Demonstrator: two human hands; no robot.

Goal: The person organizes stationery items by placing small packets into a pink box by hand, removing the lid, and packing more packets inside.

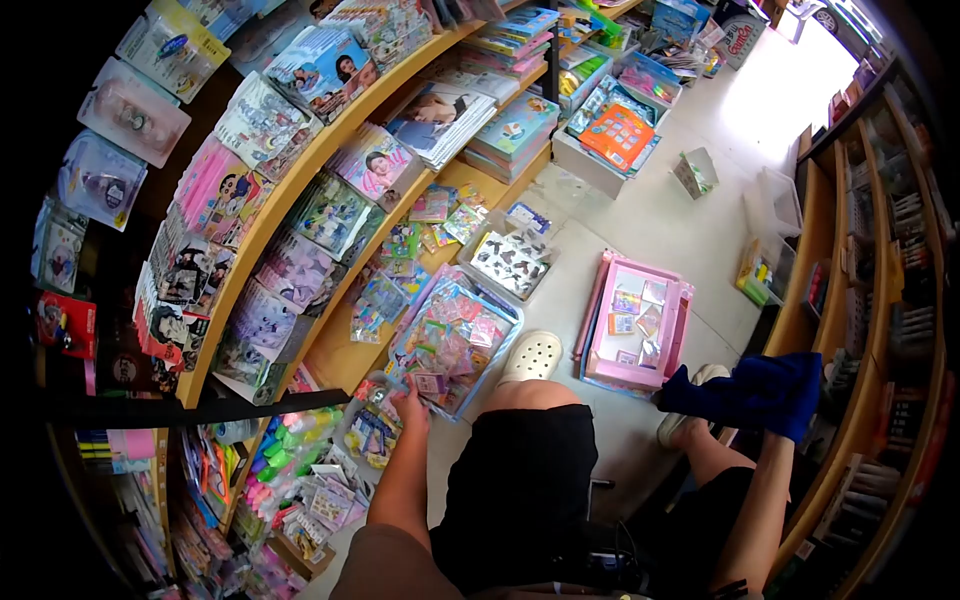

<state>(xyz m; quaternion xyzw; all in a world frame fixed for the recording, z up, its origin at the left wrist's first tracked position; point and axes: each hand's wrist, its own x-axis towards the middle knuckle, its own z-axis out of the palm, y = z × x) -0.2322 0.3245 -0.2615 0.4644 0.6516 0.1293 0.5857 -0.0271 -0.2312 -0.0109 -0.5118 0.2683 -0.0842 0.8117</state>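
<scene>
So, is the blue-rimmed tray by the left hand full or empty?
Well filled: small packets lie spread across the blue-rimmed tray. How deep they go, I cannot tell.

Two cream perforated clogs (532,357), one dark-blue cloth (765,388), one pink rectangular plastic tray (678,330) and one blue-rimmed plastic tray (518,320) show. There is one orange square printed panel (617,137) and one pale open box (490,283) of patterned pieces (510,258); the small clear plastic packets (447,338) overlap too much for a count.
</scene>
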